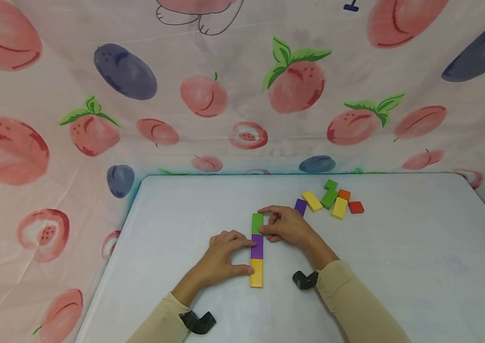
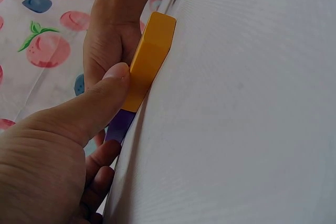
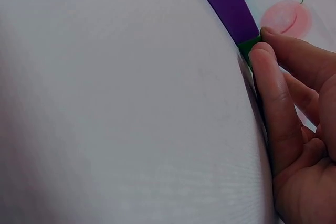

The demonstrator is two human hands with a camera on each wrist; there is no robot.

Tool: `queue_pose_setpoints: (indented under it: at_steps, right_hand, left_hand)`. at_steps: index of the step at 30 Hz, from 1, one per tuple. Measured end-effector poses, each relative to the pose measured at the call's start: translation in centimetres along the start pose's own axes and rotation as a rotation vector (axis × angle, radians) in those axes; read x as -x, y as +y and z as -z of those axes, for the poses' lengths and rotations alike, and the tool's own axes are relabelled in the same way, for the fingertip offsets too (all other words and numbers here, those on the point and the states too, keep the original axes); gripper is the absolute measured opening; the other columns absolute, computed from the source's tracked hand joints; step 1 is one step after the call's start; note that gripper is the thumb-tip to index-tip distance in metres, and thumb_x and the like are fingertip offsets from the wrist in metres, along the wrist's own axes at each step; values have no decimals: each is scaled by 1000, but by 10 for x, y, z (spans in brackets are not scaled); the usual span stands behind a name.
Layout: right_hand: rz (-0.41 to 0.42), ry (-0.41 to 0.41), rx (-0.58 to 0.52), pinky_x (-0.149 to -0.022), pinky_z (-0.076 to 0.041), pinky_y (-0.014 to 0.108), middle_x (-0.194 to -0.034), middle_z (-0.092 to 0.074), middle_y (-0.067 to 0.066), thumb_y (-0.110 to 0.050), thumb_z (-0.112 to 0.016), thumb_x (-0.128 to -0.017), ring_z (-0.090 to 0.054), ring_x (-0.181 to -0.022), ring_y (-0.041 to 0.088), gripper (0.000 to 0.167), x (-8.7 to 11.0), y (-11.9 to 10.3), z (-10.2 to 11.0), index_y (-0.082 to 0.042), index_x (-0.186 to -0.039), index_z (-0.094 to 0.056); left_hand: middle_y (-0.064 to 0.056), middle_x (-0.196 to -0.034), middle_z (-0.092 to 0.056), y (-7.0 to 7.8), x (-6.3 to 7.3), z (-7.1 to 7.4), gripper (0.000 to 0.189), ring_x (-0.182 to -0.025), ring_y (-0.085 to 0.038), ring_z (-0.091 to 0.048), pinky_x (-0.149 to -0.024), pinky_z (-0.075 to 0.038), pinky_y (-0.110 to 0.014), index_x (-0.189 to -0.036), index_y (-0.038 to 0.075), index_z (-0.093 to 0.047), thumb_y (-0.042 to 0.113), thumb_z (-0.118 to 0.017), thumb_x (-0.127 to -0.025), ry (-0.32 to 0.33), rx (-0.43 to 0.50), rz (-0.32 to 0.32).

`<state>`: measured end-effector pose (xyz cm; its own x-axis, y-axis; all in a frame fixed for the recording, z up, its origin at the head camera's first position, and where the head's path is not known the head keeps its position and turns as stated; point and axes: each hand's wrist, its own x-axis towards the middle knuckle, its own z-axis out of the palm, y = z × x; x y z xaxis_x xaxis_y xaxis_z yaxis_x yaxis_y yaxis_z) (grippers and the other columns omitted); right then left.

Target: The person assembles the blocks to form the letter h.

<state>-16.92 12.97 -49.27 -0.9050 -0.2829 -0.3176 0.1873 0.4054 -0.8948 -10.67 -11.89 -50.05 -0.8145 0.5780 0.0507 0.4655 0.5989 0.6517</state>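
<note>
Three blocks form a straight row end to end: a green block [image 1: 257, 223] at the far end, a purple block [image 1: 257, 247] in the middle and a yellow block [image 1: 257, 273] nearest. The left hand [image 1: 224, 257] lies along the row's left side, index fingertip on the purple block and thumb against the yellow block [image 2: 150, 59]. At the far end the right hand [image 1: 287, 224] holds the green block [image 3: 250, 46] between thumb and index finger, the index at its far edge and the thumb at its right side. The right hand's other fingers are curled.
Behind the right hand lie loose blocks: a purple one [image 1: 300, 206], yellow ones [image 1: 312, 201], green ones [image 1: 330, 198], an orange one [image 1: 344, 195] and a red one [image 1: 356, 207]. The white table [image 1: 173, 209] meets a fruit-printed cloth [image 1: 225, 57] at its back edge.
</note>
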Motion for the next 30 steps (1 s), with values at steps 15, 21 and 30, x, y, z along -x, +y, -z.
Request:
queue_pose_setpoints:
  at_steps: [15, 21, 30]
  right_hand:
    - [-8, 0, -6, -66, -61, 33, -88, -63, 8, -19, -87, -82, -71, -68, 18, 51, 1, -1, 0, -24, -129, -69]
    - [-9, -1, 4, -65, -61, 33, -88, -64, 8, -18, -86, -82, -71, -67, 18, 51, 2, -3, 0, -23, -130, -68]
    - [-8, -2, -7, -65, -61, 33, -88, -63, 8, -18, -86, -82, -71, -67, 18, 51, 2, -3, 0, -23, -130, -69]
  left_hand:
    - [13, -119, -59, -2, 0, -2, 58, -118, -11, -49, -107, -29, -50, -132, 32, -67, 50, -84, -80, -5, -3, 9]
    - [13, -119, -59, -3, 0, -2, 58, -119, -11, -49, -106, -29, -50, -132, 33, -67, 51, -84, -80, 0, -6, 4]
    - [13, -119, -59, -3, 0, -2, 58, -118, -11, -50, -105, -29, -49, -132, 32, -67, 51, -84, -80, 7, -13, -2]
